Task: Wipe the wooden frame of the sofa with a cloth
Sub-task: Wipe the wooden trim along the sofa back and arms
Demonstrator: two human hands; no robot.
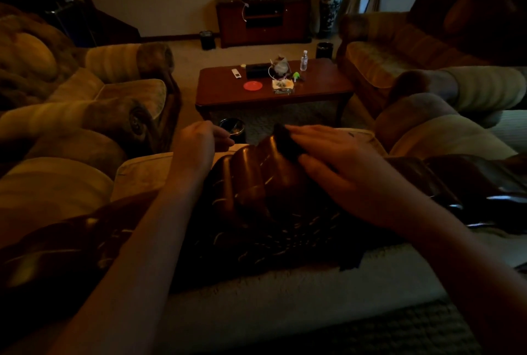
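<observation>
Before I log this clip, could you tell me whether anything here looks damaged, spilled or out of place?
Nothing stands out. The right hand presses a dark cloth on the carved wooden frame, and the left hand rests beside it. The coffee table holds everyday clutter, nothing visibly spilled, though the room is dim.

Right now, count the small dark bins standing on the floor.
3: one bin left of the TV cabinet, one behind the coffee table, one before it. More may be hidden.
</observation>
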